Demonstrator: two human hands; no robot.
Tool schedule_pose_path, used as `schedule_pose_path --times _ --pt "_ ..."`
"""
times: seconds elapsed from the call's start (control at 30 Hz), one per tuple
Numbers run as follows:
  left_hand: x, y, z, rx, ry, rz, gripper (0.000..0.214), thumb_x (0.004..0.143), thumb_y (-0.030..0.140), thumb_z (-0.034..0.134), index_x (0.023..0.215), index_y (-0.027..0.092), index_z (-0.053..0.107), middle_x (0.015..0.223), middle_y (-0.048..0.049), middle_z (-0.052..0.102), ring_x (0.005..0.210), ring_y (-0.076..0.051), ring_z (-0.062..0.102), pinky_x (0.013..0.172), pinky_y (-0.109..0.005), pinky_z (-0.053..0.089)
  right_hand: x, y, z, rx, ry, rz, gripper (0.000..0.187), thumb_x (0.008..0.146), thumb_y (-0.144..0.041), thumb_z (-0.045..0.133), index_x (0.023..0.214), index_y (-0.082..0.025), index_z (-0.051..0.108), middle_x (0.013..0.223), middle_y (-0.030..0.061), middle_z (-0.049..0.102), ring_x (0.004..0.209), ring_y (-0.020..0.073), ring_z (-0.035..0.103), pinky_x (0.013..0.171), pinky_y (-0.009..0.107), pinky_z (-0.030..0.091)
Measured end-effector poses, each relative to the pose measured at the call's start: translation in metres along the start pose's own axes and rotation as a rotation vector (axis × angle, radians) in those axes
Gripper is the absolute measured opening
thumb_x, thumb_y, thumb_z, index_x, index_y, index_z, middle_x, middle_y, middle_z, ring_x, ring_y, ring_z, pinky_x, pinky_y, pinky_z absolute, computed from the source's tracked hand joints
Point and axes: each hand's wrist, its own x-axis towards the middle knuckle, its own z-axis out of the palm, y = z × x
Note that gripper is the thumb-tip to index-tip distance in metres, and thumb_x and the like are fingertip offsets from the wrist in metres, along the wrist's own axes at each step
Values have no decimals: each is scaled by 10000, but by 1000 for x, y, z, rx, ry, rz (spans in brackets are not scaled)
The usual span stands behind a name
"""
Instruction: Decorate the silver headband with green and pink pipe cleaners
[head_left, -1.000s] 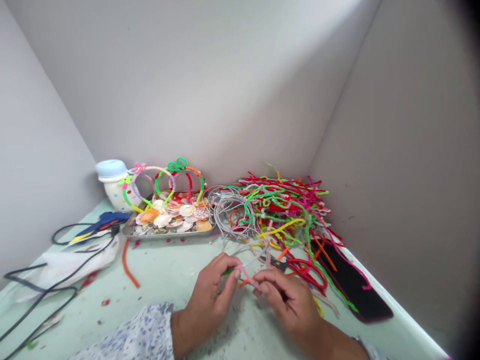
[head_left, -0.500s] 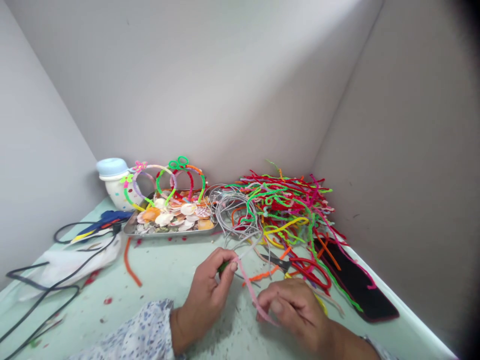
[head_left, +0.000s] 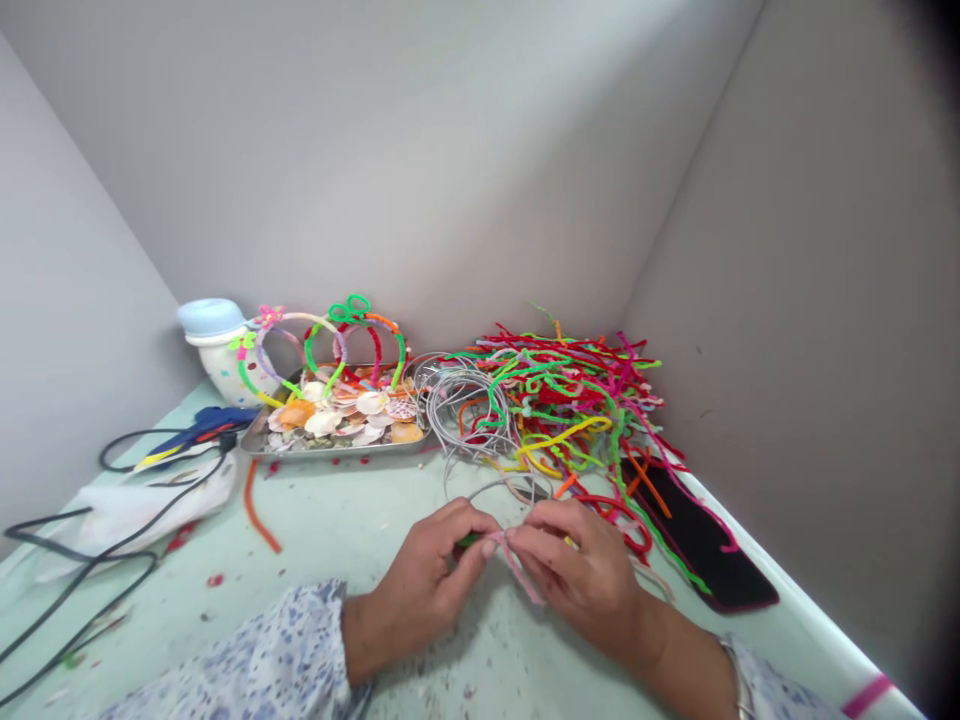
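My left hand (head_left: 439, 570) pinches one end of a pink pipe cleaner (head_left: 523, 580), and a bit of green shows between its fingers. Close beside it, my right hand (head_left: 585, 570) has its fingertips closed on the same pink strand near that end. The strand's loose end hangs down between the hands. Grey wire (head_left: 469, 410) lies in a loose coil just beyond, with a loop reaching toward my fingers. Partly covered by my right hand are red-handled scissors (head_left: 637, 540).
Behind the coil is a heap of colored pipe cleaners (head_left: 570, 380). A metal tray (head_left: 337, 455) holds shells, with decorated headbands (head_left: 341, 350) standing over it. At left are a white jar (head_left: 232, 365), a blue glue gun (head_left: 206, 425) and a black cord (head_left: 112, 555). A black pad (head_left: 720, 560) lies right.
My right hand has moved up and left to meet my left hand, its grip now nearer the pink strand's upper end. The view has shifted slightly.
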Motion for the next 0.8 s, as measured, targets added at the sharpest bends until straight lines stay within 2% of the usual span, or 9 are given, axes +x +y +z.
schedule_pose_path --times 0.5,0.8 --pt "-1 -4 3 -11 -16 -29 150 928 237 459 911 160 587 814 -25 593 738 -149 537 679 -255 417 2 -1 -3 -6 -106 -73 268 858 -91 531 1048 -246 638 962 67 647 719 150 570 634 268 454" --pt "-2 -6 4 12 -16 -19 154 927 228 469 907 165 609 793 -19 614 717 -138 544 661 -239 411 0 -4 2 139 -67 44 195 855 -102 587 1014 -209 620 944 76 615 756 152 601 674 271 512"
